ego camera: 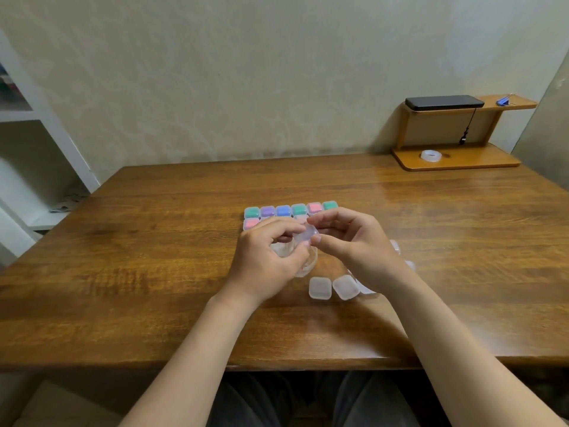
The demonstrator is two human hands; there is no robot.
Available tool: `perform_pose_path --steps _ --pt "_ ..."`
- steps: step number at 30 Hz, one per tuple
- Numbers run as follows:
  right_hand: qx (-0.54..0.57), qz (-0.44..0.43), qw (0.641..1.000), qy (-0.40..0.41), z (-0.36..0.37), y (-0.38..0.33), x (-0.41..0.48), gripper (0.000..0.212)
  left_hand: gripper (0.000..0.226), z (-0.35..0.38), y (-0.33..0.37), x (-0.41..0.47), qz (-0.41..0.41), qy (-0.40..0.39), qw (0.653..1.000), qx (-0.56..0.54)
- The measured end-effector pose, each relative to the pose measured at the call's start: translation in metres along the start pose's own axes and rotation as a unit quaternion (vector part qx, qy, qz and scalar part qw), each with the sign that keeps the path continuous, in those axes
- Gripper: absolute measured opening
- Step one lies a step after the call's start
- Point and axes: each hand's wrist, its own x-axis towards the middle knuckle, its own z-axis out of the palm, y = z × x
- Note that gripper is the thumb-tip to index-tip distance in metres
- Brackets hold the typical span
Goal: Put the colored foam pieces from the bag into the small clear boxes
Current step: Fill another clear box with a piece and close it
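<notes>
Both hands meet over the middle of the wooden table (154,241) and pinch one small clear box (306,235) between them. My left hand (268,257) holds it from the left, my right hand (354,241) from the right with thumb and fingers. Whether the box holds a foam piece I cannot tell. Under my left hand lies a clear plastic bag (303,266), mostly hidden. Behind the hands stands a row of filled boxes (291,210) with green, purple, blue and pink foam, and a second row starts with a pink one (251,224).
Empty clear boxes (320,288) (345,286) lie near my right wrist, more partly hidden to its right (395,246). A wooden shelf (455,158) at the back right carries a tape roll (431,155) and a black device (443,103). A white shelving unit stands left.
</notes>
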Motion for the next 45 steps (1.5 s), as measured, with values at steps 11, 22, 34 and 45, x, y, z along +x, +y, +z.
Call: perform_pose_path --steps 11,22,34,45 --pt "-0.030 -0.027 0.999 0.000 0.008 -0.002 0.001 0.028 0.020 0.000 0.001 -0.003 -0.040 0.019 0.999 -0.032" --pt "-0.025 -0.029 0.999 0.002 0.012 -0.005 0.001 0.029 0.027 0.002 0.003 -0.005 -0.013 0.042 0.998 -0.038" --pt "-0.066 -0.051 0.996 0.022 0.019 0.004 0.002 0.037 0.026 0.001 -0.001 -0.005 -0.044 0.103 0.993 -0.035" --pt "-0.095 -0.016 0.995 0.031 0.022 0.002 0.005 0.031 0.020 -0.006 -0.010 0.005 -0.238 0.103 0.955 -0.147"
